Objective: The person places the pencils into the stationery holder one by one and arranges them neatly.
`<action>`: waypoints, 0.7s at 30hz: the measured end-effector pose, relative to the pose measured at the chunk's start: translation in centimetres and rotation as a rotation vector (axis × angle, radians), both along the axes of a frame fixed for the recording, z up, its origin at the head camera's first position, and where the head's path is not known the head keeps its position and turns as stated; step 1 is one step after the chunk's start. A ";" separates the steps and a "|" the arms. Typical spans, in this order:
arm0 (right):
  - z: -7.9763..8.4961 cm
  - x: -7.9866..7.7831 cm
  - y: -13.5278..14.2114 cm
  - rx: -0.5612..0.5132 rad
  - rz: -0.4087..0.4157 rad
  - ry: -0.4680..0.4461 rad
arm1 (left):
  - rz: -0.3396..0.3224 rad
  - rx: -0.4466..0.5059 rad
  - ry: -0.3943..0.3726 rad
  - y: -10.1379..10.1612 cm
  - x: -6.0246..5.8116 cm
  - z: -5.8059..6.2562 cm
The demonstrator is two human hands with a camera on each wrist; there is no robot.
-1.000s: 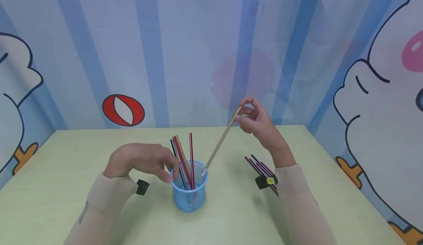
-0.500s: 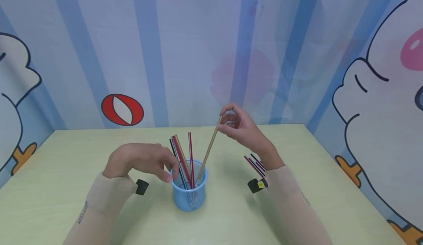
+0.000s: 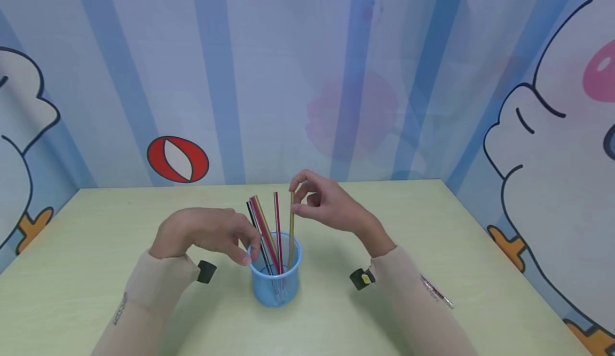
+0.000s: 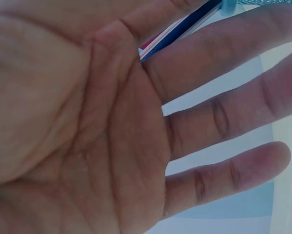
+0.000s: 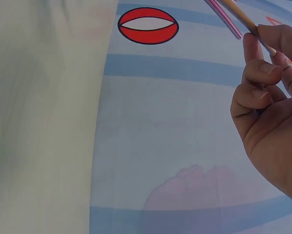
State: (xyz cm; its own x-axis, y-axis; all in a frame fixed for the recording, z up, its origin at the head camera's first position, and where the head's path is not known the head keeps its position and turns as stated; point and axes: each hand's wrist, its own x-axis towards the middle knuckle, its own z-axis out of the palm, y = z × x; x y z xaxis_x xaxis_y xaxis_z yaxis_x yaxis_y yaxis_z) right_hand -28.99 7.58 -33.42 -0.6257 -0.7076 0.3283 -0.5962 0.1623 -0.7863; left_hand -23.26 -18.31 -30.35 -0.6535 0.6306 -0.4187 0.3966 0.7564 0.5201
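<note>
Moved: since half a second ago, my right hand (image 3: 324, 204) has come left and down, and the gold stick (image 3: 291, 233) has swung from a slant to nearly upright; my left hand (image 3: 209, 233) and the blue cup (image 3: 275, 292) stay put.
Gold stick: its lower part is inside the cup, toward the right side; I can't tell whether its tip touches the bottom.
Right hand: I pinch the stick near its top between thumb and fingertips.
Left hand: thumb and finger pinch the cup's left rim, the other fingers stretched out.
Lowering well: I judge it best to keep the stick upright, ease it straight down and loosen only once it bears on the cup, with the left hand holding the rim firm.
Neighbours: the striped stick (image 3: 277, 222) stands just beside it; the leaning sticks (image 3: 258, 217) tilt left, so a leftward drift could knock them.
Open room: to the cup's right, before my right sleeve (image 3: 408, 286).
Edges: the tabletop (image 3: 57, 270) ends at the backdrop (image 3: 298, 78); loose sticks (image 3: 437, 292) show past my sleeve, which I'd avoid dragging over them.
</note>
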 end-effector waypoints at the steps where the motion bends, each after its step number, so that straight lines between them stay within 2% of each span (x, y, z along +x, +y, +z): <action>1: -0.1 0.1 -0.2 0.017 0.010 -0.008 | -0.001 0.001 0.000 0.0 0.0 0.0; 6: -0.6 0.2 -0.7 0.081 0.063 -0.063 | -0.014 0.002 0.003 0.0 0.0 0.0; 11: -0.9 0.0 -0.7 0.134 0.081 -0.052 | -0.025 0.009 0.006 -0.1 0.0 0.0; 17: -0.5 -0.2 -0.3 0.191 0.054 0.022 | -0.034 0.015 0.012 -0.2 0.0 0.0; 21: -0.3 -0.4 0.3 0.237 0.011 0.034 | -0.034 0.015 0.012 -0.3 -0.1 0.0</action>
State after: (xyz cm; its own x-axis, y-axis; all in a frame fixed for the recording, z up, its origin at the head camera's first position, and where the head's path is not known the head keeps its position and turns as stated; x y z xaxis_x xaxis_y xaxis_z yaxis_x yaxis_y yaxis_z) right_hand -29.44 7.92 -33.67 -0.6087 -0.7743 0.1728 -0.6245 0.3333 -0.7063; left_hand -23.34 -18.56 -30.36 -0.6364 0.6588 -0.4012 0.4288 0.7345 0.5259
